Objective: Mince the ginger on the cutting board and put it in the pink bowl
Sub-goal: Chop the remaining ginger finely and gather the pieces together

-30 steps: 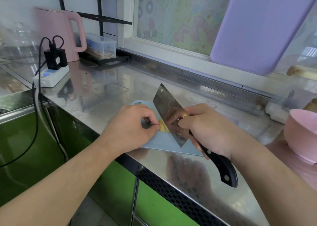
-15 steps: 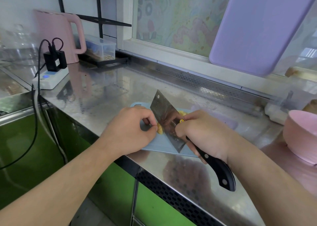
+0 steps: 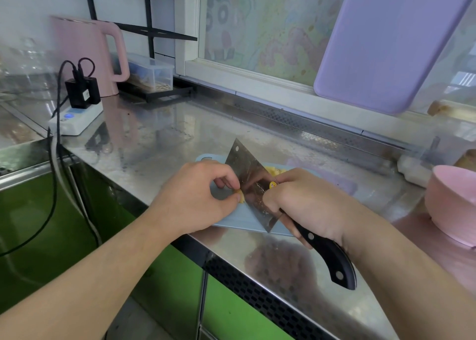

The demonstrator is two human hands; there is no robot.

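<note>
Our right hand (image 3: 306,200) grips the cleaver (image 3: 251,185), blade down on the light blue cutting board (image 3: 242,221). Our left hand (image 3: 198,195) pinches a ginger piece (image 3: 240,194) against it; apparently cut ginger lies behind. The pink bowl (image 3: 453,203) sits right.

A home kitchen: steel counter (image 3: 159,138), pink kettle (image 3: 87,56), cartoon-papered window (image 3: 262,30).
</note>
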